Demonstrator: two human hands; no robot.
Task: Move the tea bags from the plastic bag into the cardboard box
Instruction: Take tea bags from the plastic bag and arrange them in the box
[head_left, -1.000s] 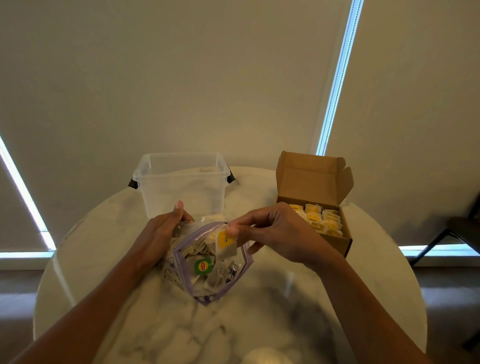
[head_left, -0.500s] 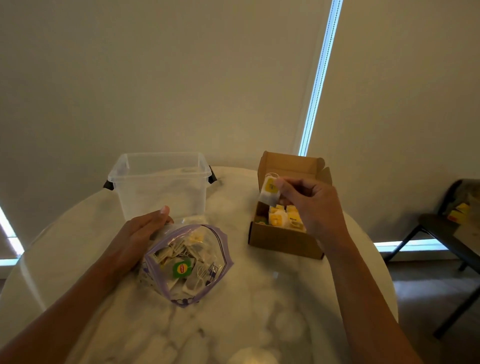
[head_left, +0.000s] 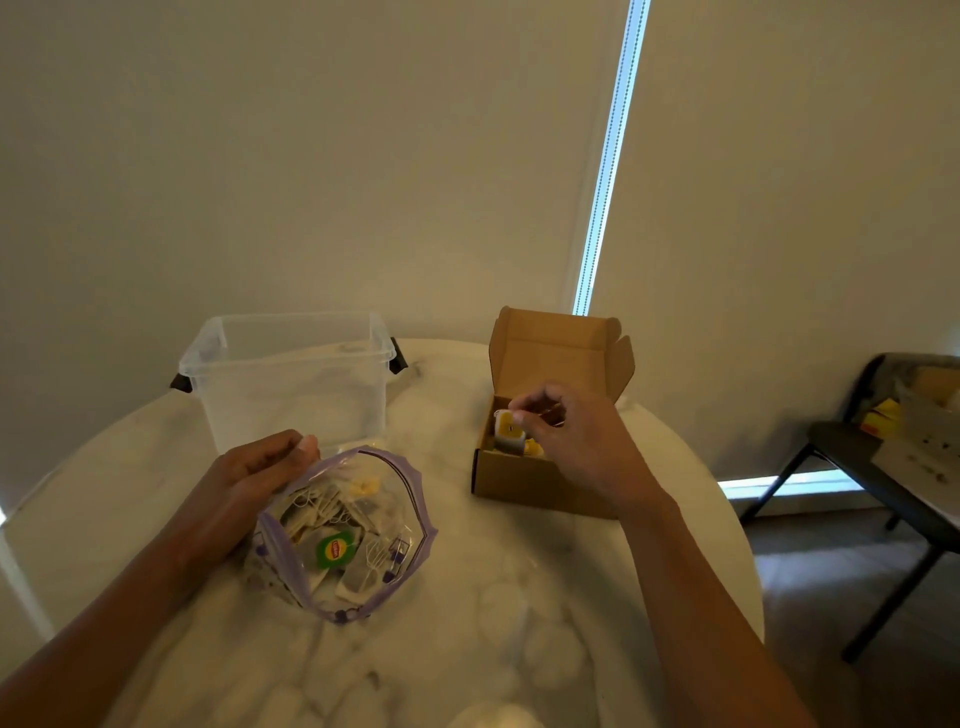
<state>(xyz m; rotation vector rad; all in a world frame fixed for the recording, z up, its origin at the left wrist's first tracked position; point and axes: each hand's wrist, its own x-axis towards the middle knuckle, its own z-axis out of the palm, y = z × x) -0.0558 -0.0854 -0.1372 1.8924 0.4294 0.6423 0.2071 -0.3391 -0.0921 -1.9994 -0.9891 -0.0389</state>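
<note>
An open plastic bag (head_left: 363, 597) with a purple zip rim lies on the marble table, holding several tea bags (head_left: 332, 545). My left hand (head_left: 249, 478) grips the bag's far left rim. A brown cardboard box (head_left: 519, 480) with its lid up stands to the right, yellow-tagged tea bags inside. My right hand (head_left: 571, 441) hovers over the box and pinches one tea bag (head_left: 508, 434) with a yellow tag, low inside the box's left part.
A clear plastic tub (head_left: 291, 384) with black handles stands behind the bag. The round marble table (head_left: 493, 597) ends close behind the box. A dark chair (head_left: 883, 467) and a side table stand at the right on the floor.
My right hand lifted a tea bag out of the plastic bag, carried it right and lowered it into the cardboard box. My left hand stayed on the bag's rim.
</note>
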